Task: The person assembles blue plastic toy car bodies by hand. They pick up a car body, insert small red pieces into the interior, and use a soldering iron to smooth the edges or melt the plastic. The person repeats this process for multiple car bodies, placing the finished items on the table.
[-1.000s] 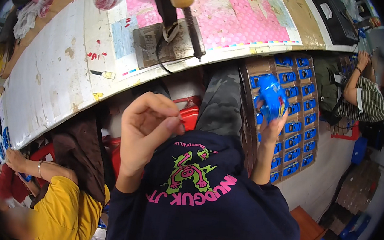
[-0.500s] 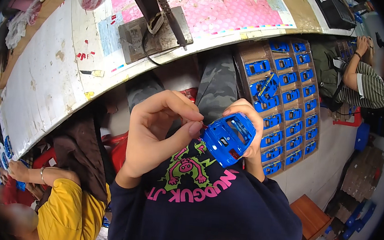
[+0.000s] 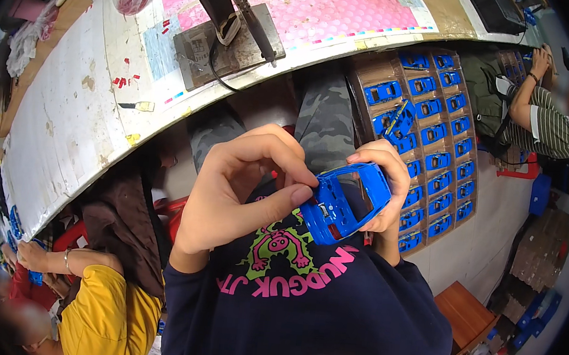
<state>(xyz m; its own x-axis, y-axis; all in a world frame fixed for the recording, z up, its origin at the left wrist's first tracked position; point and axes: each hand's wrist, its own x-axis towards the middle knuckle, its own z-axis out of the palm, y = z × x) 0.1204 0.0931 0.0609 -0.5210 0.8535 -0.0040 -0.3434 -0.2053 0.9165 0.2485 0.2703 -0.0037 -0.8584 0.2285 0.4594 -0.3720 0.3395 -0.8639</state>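
Observation:
My right hand (image 3: 389, 181) is wrapped around a blue toy car body (image 3: 328, 212) in front of my chest. The shell is tilted so that its hollow inside, with small posts and openings, faces up. Thumb and forefinger of my left hand (image 3: 245, 191) are pinched together at the shell's left edge. A speck of red showed between these fingertips a moment ago; now the fingers hide most of what they hold. Several small red pieces (image 3: 124, 82) lie on the white worktable (image 3: 64, 115).
A soldering iron (image 3: 260, 35) stands over a metal plate (image 3: 194, 49) at the table edge. Nearby lies a small blade (image 3: 137, 106). Cardboard trays (image 3: 430, 154) of blue car bodies are to the right. People sit at left, in a yellow shirt (image 3: 104, 311), and far right.
The car body has turned in my right hand, from its outer side to its hollow inside, and shifted slightly right. My left fingertips have followed to its edge.

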